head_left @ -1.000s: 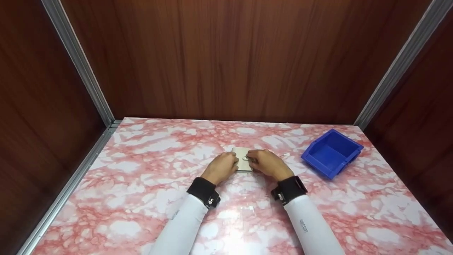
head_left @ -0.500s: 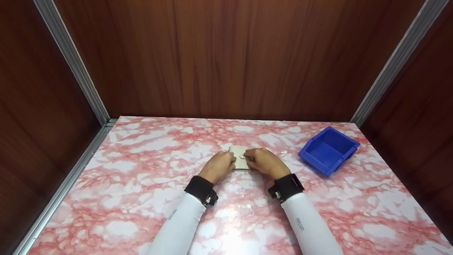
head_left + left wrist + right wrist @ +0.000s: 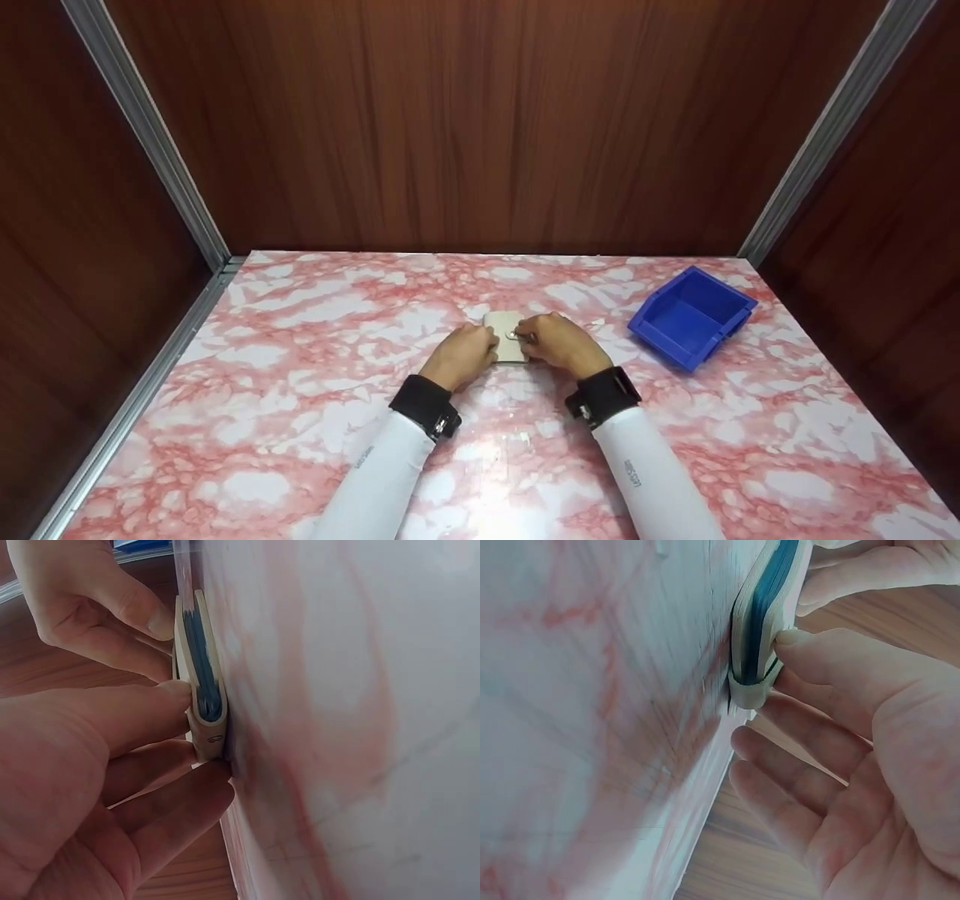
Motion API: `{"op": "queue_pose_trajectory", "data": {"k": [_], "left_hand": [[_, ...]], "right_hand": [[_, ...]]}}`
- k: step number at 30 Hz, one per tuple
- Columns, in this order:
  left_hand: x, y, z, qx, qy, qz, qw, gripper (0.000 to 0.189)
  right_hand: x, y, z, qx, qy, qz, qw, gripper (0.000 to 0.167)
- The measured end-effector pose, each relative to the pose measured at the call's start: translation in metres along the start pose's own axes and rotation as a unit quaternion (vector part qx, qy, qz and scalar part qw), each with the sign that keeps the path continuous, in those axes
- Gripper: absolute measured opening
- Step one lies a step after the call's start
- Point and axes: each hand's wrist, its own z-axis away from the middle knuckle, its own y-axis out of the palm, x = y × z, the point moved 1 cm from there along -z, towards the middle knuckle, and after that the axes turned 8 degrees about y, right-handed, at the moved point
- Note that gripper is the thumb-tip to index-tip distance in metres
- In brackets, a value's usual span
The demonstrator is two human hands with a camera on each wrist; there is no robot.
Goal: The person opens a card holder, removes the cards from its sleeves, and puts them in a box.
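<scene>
A cream card holder (image 3: 504,322) with a strap and a round snap lies on the marbled tabletop between both hands. In the left wrist view, blue-green sleeves show inside the folded cover of the card holder (image 3: 217,711). My left hand (image 3: 463,354) holds its spine side, thumb on the upper cover and fingertips at the spine. My right hand (image 3: 566,345) pinches the opposite edge by the strap. In the right wrist view, the thumb of the right hand (image 3: 855,727) presses on the cover beside the strap (image 3: 748,696), which wraps round the edge.
A blue plastic bin (image 3: 691,319) stands at the right rear of the pink-and-white table (image 3: 300,420). Dark wood panels (image 3: 480,127) with metal corner posts (image 3: 142,127) close off the back and sides. Black bands with cameras sit on both wrists.
The view shifts slightly, so everything appears a little further left. Both hands keep their places on the card holder, with hardly any visible finger movement.
</scene>
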Motion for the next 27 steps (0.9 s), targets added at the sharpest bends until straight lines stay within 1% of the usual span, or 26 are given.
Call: {"op": "queue_pose_trajectory", "data": {"k": [4, 7, 10, 13, 16, 18, 20, 22, 27], "left_hand": [[-0.001, -0.009, -0.002, 0.003, -0.005, 0.001, 1.0000, 0.014], [-0.004, -0.012, -0.003, 0.005, -0.009, 0.011, 0.9999, 0.019], [-0.010, -0.011, -0.002, 0.018, -0.017, 0.028, 0.9993, 0.024], [-0.019, -0.008, 0.001, 0.038, -0.024, 0.039, 0.9982, 0.031], [-0.026, -0.005, 0.003, 0.058, -0.027, 0.039, 0.9972, 0.038], [-0.030, -0.005, 0.005, 0.066, -0.030, 0.038, 0.9966, 0.042], [-0.033, -0.007, 0.006, 0.074, -0.033, 0.041, 0.9959, 0.043], [-0.035, -0.009, 0.007, 0.074, -0.034, 0.041, 0.9959, 0.041], [-0.035, -0.018, 0.009, 0.071, -0.032, 0.032, 0.9964, 0.026]], "right_hand": [[0.004, -0.008, -0.002, 0.012, 0.004, -0.004, 0.9999, 0.017], [0.007, -0.012, 0.002, 0.007, -0.004, -0.003, 1.0000, 0.011], [0.010, -0.010, 0.012, -0.007, -0.016, 0.012, 0.9998, 0.005], [0.010, -0.004, 0.025, -0.018, -0.022, 0.031, 0.9991, 0.008], [0.009, 0.002, 0.037, -0.029, -0.022, 0.039, 0.9986, 0.014], [0.010, 0.003, 0.042, -0.041, -0.024, 0.042, 0.9980, 0.012], [0.013, 0.002, 0.046, -0.047, -0.026, 0.044, 0.9976, 0.008], [0.017, 0.000, 0.048, -0.048, -0.025, 0.050, 0.9973, 0.006], [0.024, -0.006, 0.049, -0.040, -0.011, 0.055, 0.9976, 0.006]]}}
